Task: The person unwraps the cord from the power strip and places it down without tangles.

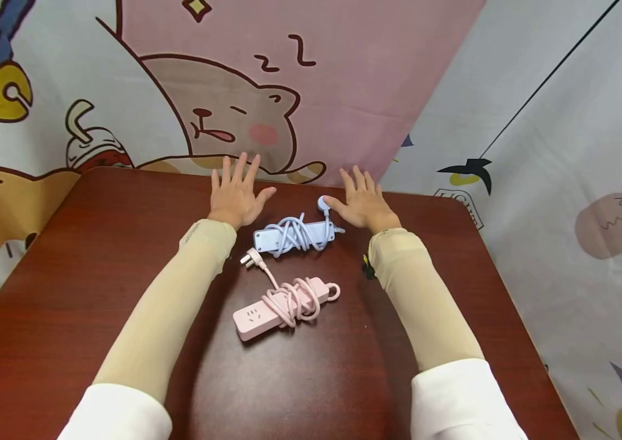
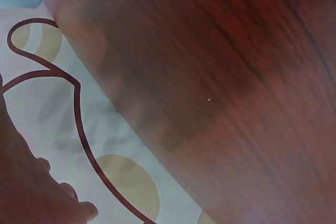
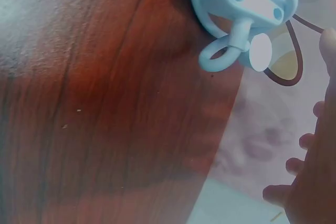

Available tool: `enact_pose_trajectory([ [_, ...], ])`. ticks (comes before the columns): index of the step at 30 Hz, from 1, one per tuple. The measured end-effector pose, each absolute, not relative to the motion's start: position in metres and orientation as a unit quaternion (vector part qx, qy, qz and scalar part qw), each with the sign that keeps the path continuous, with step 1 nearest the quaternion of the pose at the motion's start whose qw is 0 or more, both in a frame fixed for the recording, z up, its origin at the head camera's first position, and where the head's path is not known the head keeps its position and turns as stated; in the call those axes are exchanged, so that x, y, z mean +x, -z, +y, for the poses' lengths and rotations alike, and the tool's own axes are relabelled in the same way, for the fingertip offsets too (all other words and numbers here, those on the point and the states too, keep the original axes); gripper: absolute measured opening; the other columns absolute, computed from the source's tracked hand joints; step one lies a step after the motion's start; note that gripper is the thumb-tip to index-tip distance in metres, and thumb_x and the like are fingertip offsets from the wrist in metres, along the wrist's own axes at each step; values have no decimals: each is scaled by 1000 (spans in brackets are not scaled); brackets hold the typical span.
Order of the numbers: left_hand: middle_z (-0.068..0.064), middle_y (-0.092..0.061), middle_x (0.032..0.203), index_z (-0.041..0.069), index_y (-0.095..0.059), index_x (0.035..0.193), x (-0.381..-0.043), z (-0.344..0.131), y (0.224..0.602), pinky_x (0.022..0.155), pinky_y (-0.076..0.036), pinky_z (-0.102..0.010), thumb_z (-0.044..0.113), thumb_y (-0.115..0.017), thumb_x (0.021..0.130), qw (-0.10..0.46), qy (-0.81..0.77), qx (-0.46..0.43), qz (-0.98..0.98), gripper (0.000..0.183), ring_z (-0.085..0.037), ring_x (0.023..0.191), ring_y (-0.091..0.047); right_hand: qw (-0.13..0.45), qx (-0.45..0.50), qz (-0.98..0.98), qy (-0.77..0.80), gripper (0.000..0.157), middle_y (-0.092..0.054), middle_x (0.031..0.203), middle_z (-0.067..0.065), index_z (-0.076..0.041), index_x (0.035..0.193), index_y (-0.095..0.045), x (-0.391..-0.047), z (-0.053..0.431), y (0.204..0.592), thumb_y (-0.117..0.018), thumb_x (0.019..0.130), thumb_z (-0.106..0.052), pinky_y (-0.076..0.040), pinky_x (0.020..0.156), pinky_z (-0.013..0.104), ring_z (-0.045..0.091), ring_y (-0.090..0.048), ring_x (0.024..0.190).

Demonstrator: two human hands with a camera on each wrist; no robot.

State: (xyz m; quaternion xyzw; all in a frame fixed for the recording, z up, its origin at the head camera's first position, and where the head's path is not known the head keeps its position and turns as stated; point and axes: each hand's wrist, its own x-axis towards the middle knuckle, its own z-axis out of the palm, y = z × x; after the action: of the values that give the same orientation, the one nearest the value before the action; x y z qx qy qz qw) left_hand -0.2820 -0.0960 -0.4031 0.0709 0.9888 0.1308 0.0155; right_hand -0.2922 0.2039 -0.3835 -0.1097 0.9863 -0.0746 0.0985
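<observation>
The left hand [image 1: 236, 198] and right hand [image 1: 365, 206] are apart, fingers straight and spread, holding nothing. The blue power strip [image 1: 294, 236] lies between them, slightly bodyward, its long axis running roughly from the left hand's side to the right's. The right hand is nearer: in the head view its thumb meets the plug [image 1: 322, 203], but the right wrist view shows a gap. Only the head view shows the pink power strip [image 1: 282, 308], bodyward of both hands.

Stretches left arm [image 1: 165, 311] and right arm [image 1: 429, 299] forward, well apart and slanting inward; shows the back of left hand [image 1: 236, 197], with fingers [image 1: 240, 167] straight and spread, thumb [image 1: 266, 195] pointing inward; shows likewise the back of right hand [image 1: 365, 203], leaning leftward, with fingers straight and slightly spread, thumb also turned inward
</observation>
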Motion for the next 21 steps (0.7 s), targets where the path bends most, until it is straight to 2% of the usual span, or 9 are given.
enact_pose_trajectory([
  [7,-5,7,174,30,9,164,-279,-96,408,128,2,-64,74,-18,100,14,-139,72,988,82,-40,160,9,106,-114,985,75,88,6,173,16,-21,165,2,-289,209,389,-29,101,-71,-5,127,65,44,2,159],
  [13,-8,1,174,26,2,165,-275,-98,413,128,1,-64,71,-23,102,8,-148,72,986,82,-42,160,6,108,-118,984,75,88,4,173,15,-19,165,-1,-287,211,393,-28,100,-73,-8,127,65,41,3,160],
  [21,-8,1,174,26,3,165,-269,-100,417,127,-2,-66,71,-24,102,15,-152,74,985,82,-42,160,4,118,-124,983,66,86,4,173,16,-20,165,-2,-284,209,398,-30,102,-70,-11,126,67,42,3,160],
])
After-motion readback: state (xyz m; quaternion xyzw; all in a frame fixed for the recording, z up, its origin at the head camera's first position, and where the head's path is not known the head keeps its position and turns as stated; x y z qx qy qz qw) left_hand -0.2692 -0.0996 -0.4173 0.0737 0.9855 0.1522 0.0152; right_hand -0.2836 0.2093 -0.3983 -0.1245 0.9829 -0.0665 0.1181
